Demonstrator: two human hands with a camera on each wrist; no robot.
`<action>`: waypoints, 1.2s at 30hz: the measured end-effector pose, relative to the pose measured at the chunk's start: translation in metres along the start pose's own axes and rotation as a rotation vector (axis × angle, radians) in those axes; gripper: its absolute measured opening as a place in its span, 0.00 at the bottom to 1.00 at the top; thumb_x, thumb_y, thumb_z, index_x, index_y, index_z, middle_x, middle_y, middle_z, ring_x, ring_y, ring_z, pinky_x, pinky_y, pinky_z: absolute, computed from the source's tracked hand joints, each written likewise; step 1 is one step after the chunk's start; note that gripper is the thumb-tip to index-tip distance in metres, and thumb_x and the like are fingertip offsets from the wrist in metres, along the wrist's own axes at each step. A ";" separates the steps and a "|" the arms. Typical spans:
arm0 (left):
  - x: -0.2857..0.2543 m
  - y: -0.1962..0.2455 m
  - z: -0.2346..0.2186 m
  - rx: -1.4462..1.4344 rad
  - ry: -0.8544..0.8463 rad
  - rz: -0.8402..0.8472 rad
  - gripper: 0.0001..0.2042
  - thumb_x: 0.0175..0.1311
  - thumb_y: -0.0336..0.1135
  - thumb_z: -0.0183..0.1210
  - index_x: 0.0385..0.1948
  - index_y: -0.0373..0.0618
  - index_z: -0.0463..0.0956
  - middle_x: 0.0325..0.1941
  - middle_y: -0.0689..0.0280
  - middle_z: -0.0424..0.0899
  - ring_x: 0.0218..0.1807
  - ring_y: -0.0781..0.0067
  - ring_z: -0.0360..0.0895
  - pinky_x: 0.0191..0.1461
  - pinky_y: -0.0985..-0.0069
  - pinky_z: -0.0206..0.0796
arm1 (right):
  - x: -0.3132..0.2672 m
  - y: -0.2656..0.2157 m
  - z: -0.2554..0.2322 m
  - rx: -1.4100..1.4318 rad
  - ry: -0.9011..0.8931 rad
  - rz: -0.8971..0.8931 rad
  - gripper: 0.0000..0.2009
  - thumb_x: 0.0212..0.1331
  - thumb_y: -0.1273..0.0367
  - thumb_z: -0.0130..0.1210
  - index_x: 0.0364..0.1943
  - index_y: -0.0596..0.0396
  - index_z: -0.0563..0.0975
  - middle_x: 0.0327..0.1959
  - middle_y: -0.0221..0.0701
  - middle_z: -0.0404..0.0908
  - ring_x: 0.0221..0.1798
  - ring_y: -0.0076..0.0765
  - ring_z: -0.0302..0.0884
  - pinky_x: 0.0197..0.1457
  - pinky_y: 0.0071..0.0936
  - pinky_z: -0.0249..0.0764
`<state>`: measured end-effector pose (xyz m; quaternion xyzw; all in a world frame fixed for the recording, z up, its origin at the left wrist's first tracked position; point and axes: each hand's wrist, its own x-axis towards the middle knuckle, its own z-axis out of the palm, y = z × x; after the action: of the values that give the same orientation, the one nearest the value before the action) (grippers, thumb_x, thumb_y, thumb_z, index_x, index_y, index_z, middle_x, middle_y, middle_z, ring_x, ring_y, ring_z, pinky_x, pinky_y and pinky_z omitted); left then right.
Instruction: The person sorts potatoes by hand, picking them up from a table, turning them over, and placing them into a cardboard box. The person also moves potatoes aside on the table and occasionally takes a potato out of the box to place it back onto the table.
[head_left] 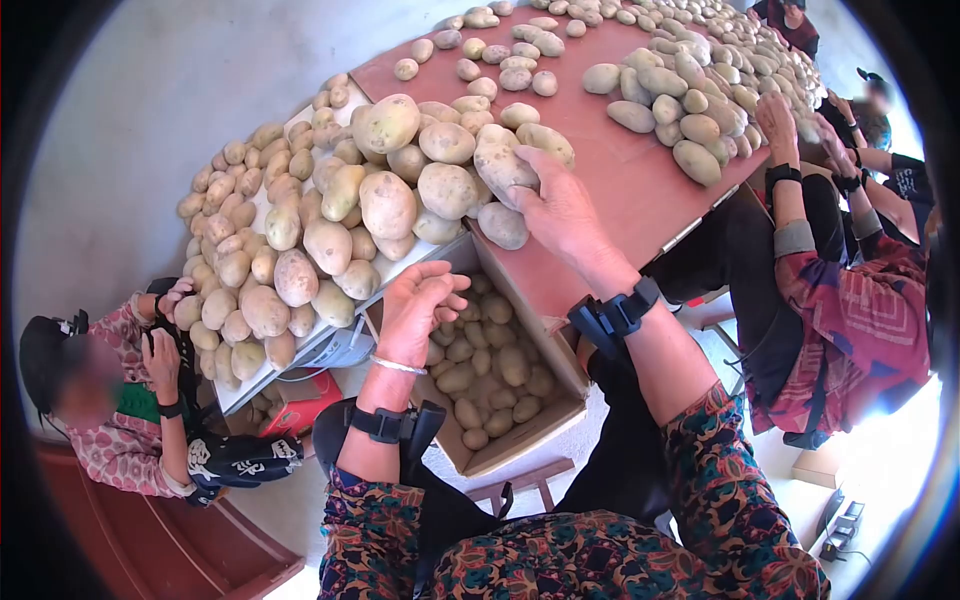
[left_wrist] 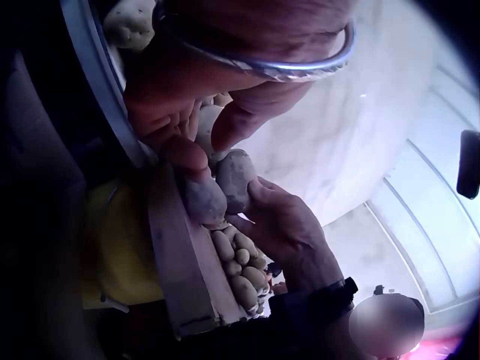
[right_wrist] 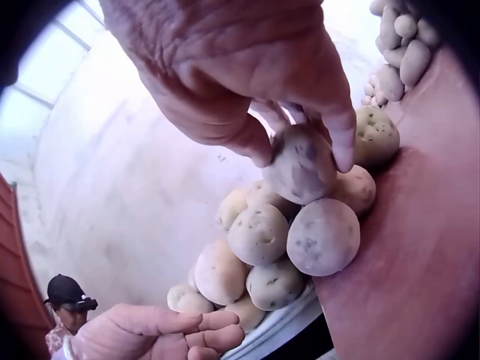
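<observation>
My right hand [head_left: 565, 205] grips a large, pale brown potato [head_left: 502, 160] at the edge of a heap. In the right wrist view, thumb and fingers pinch this potato [right_wrist: 300, 163] from above, over other potatoes. A rounder, greyish potato [right_wrist: 324, 237] sits just below it. My left hand [head_left: 415, 305] holds nothing; its fingers are loosely bent, the palm turned toward the right. It hovers beside the heap's front potatoes [head_left: 388, 205], above a cardboard box [head_left: 530, 436]. Smaller potatoes [head_left: 495, 355] lie inside that box.
The heap covers a white-edged table [head_left: 300, 352] at left. A reddish tabletop [head_left: 570, 115] adjoins it, with more potatoes [head_left: 700, 90] farther back. One person [head_left: 130, 400] sits at left; others sit at right, including one in a red patterned shirt [head_left: 840, 320]. A red box [head_left: 310, 400] stands below the table.
</observation>
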<state>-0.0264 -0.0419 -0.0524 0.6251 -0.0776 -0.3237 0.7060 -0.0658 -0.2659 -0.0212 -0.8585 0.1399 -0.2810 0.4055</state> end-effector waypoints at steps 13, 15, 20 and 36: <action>-0.011 -0.012 -0.029 0.214 0.034 -0.009 0.17 0.63 0.35 0.59 0.50 0.36 0.71 0.42 0.59 0.85 0.33 0.80 0.79 0.35 0.84 0.70 | 0.009 -0.006 -0.016 -0.083 -0.168 0.144 0.30 0.47 0.65 0.65 0.58 0.62 0.73 0.51 0.44 0.80 0.53 0.42 0.78 0.56 0.33 0.73; -0.012 -0.013 -0.028 0.218 0.040 -0.013 0.17 0.63 0.35 0.59 0.50 0.35 0.71 0.41 0.59 0.85 0.33 0.80 0.79 0.35 0.83 0.70 | 0.014 -0.003 -0.012 -0.122 -0.147 0.157 0.30 0.47 0.64 0.65 0.57 0.62 0.73 0.50 0.43 0.80 0.52 0.41 0.79 0.53 0.33 0.74; -0.013 -0.014 -0.029 0.208 0.061 -0.018 0.18 0.62 0.34 0.59 0.50 0.35 0.71 0.41 0.58 0.84 0.33 0.79 0.79 0.35 0.83 0.70 | 0.022 -0.008 -0.008 0.565 -0.047 0.525 0.24 0.48 0.60 0.64 0.48 0.61 0.77 0.41 0.42 0.82 0.45 0.41 0.80 0.49 0.36 0.75; -0.001 -0.039 -0.031 0.386 0.057 -0.109 0.18 0.59 0.32 0.60 0.49 0.32 0.72 0.34 0.61 0.84 0.29 0.76 0.79 0.31 0.81 0.69 | 0.015 0.008 -0.018 -0.091 -0.173 0.131 0.26 0.54 0.54 0.58 0.50 0.61 0.77 0.43 0.50 0.81 0.48 0.54 0.80 0.50 0.42 0.75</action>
<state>-0.0254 -0.0157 -0.0945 0.7610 -0.0840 -0.3227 0.5565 -0.0643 -0.2894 -0.0127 -0.8859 0.1730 -0.1723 0.3944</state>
